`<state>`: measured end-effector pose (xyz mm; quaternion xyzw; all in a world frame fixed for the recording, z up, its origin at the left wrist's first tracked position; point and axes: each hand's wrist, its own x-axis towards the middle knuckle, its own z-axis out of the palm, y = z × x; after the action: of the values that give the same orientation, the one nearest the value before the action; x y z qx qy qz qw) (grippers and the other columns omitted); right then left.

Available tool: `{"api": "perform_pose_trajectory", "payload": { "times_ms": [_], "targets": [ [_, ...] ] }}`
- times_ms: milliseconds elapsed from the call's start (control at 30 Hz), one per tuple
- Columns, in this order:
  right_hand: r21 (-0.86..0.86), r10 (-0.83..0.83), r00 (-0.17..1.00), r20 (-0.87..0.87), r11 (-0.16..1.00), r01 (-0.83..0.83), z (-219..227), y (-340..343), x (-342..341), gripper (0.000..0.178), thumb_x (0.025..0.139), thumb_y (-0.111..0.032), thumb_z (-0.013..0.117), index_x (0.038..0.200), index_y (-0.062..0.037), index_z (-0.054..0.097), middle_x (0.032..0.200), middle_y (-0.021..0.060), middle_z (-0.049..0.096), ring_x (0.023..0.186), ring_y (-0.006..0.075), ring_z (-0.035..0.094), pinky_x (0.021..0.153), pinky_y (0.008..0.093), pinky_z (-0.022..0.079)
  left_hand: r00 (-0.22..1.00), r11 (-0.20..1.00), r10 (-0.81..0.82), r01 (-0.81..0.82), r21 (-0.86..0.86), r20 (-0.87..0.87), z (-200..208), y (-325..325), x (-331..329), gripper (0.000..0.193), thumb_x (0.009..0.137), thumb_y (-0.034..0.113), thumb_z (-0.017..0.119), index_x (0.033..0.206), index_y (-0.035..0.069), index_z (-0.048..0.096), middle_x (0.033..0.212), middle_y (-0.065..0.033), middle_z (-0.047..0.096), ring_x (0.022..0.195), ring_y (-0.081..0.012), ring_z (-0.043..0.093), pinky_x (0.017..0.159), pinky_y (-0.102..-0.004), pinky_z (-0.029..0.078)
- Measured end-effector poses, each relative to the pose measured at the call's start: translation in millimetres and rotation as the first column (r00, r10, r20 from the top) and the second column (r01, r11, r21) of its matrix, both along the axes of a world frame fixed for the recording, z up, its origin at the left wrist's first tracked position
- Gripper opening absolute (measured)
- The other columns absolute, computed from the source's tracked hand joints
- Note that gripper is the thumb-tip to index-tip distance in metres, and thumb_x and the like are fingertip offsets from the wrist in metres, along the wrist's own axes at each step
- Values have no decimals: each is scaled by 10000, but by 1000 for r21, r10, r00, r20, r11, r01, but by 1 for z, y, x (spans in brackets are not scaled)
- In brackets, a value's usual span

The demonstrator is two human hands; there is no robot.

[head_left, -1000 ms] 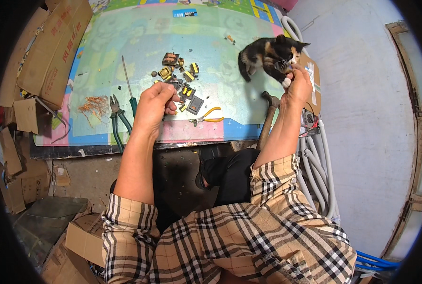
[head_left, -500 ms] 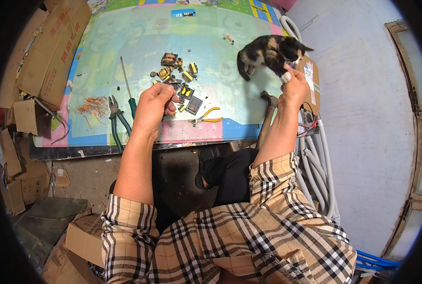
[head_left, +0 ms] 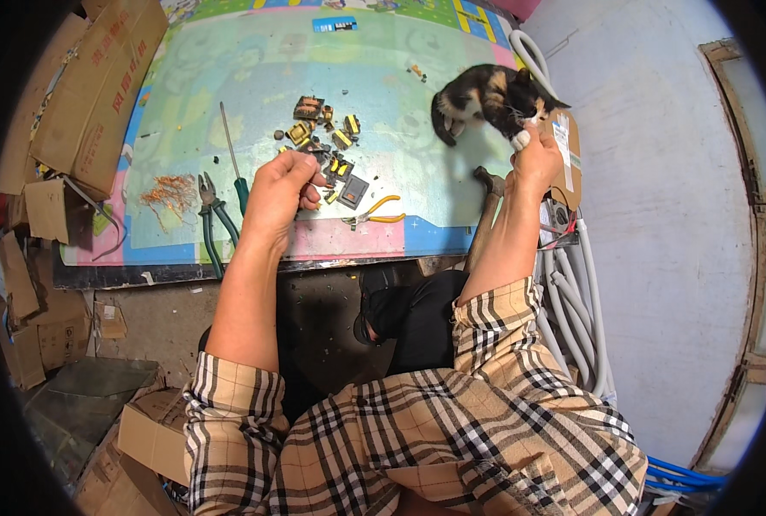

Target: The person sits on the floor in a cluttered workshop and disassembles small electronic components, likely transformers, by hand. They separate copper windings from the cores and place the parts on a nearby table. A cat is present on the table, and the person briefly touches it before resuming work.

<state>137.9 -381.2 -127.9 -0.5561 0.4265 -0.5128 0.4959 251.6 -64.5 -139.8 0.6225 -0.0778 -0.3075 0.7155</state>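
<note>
My left hand (head_left: 285, 187) hovers over the near part of the table, its fingers closed in a pinch; what they hold, if anything, is hidden. Just beyond it lies a pile of small transformers and coils (head_left: 338, 165) in black and yellow. Out to the right, my right hand (head_left: 538, 161) is raised with its fingers closed, and I cannot make out anything in them. A black, orange and white cat (head_left: 477, 96) sits at the table's right edge. Its white forepaw rests against my right hand, and its muzzle is at my fingertips.
Green-handled pliers (head_left: 213, 219), a screwdriver (head_left: 240, 191) and a tangle of copper wire (head_left: 169, 196) lie left. Small yellow-handled cutters (head_left: 374, 215) are near the front edge. A hammer (head_left: 489, 193) lies beside my right forearm. Cardboard boxes (head_left: 99, 103) stand left; grey hoses (head_left: 576, 301) right.
The cat has lowered its head and turned its muzzle down to my right fingertips. Both my hands have stayed nearly where they were.
</note>
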Motion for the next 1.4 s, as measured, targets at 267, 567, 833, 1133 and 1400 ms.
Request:
{"api": "perform_pose_trajectory", "payload": {
  "times_ms": [267,567,833,1133,1400],
  "targets": [
    [-45,-64,990,128,997,70,16,17,4,184,892,-131,586,909,52,581,802,90,624,669,138,577,626,271,476,1000,1000,-3,3,3,2,-1,0,1,174,946,210,550,863,61,584,761,-20,601,593,-73,515,570,-229,430],
    [-507,-332,923,196,771,386,40,33,-2,135,914,-89,597,946,25,534,816,81,607,716,142,575,658,268,474,1000,1000,-8,8,3,-1,1,-2,1,181,945,217,554,861,60,583,760,-16,600,597,-73,515,571,-229,429],
    [-728,-58,971,232,652,213,57,92,13,109,897,-102,652,897,-13,589,755,4,579,632,71,499,563,191,406,1000,1000,-22,22,2,0,-3,-2,3,170,943,215,557,871,64,579,760,-14,599,603,-74,516,575,-229,428],
    [-357,9,914,406,922,150,64,16,-6,121,902,-115,616,921,-4,576,758,20,584,629,98,531,563,209,425,1000,1000,-22,22,-5,1,3,-2,1,174,941,207,556,846,64,583,761,-17,600,604,-74,517,572,-231,429],
    [-862,519,837,174,492,-125,107,163,-7,19,846,-1,562,854,-2,579,690,71,602,548,138,532,498,217,422,1000,1000,-17,17,8,-1,1,-6,0,161,933,172,554,854,33,577,742,-30,599,605,-90,505,581,-232,416]
  ]
}}
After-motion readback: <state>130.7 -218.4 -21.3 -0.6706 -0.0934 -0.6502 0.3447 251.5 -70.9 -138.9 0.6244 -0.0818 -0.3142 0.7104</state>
